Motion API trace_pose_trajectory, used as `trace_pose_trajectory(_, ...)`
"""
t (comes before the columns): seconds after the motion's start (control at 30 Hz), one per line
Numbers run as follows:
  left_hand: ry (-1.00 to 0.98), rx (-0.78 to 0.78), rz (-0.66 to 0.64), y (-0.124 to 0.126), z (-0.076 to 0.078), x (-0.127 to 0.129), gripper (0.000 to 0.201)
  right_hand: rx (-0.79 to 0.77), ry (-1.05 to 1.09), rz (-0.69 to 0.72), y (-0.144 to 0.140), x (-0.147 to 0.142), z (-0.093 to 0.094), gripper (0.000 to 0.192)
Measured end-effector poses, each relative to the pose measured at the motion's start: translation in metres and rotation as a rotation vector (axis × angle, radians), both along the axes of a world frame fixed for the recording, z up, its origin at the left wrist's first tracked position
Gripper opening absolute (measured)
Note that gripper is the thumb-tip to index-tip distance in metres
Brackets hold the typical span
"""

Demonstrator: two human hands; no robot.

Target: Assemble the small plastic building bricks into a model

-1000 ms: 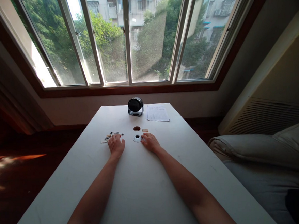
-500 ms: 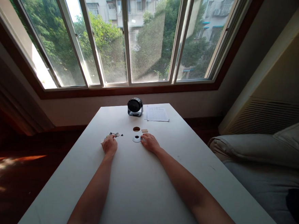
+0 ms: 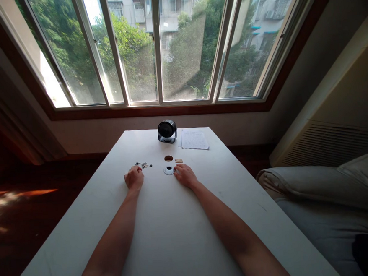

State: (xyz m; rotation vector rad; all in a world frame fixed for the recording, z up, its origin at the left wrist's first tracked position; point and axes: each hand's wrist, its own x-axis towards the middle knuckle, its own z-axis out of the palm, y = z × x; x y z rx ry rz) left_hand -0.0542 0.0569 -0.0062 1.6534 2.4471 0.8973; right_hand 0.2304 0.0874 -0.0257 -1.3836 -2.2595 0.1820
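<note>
My left hand [image 3: 134, 177] rests on the left of the white table [image 3: 165, 232], its fingers curled in; what they hold, if anything, is hidden. Just beyond its knuckles lie several small dark and metallic parts [image 3: 144, 164], too small to name. On the other side, my right hand [image 3: 185, 175] has its fingers bent together against the right rim of a white disc [image 3: 165, 172] with a dark round centre. A brown oval [image 3: 168, 158], perhaps an opening in the tabletop, shows behind the disc. Beside it is a small tan piece with rows of dots [image 3: 179, 160].
A round black device on a bracket, like a small fan [image 3: 167, 131], stands at the table's far end. Printed paper [image 3: 194, 139] lies to its right. Beyond is a wide window [image 3: 184, 49]. A grey sofa [image 3: 326, 187] stands along the right side.
My left hand's fingers have drawn in more tightly near the small parts. My right hand stays at the disc. The whole view has shifted very slightly.
</note>
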Motion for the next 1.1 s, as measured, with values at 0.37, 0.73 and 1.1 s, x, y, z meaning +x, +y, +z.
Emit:
trace_pose_trajectory(0.37,0.072,0.003,-0.045,-0.007,0.005,0.025,0.027,-0.007,-0.007,-0.003,-0.007,-0.002,0.009,0.033)
trace_pose_trajectory(0.73,0.04,0.015,-0.28,-0.019,-0.001,0.066,0.022,0.003,-0.009,0.007,-0.004,0.0,0.005,0.034)
trace_pose_trajectory(1.1,-0.14,0.164,-0.123,-0.002,-0.002,0.03,0.026,-0.019,-0.009,0.002,-0.004,0.0,0.005,0.036)
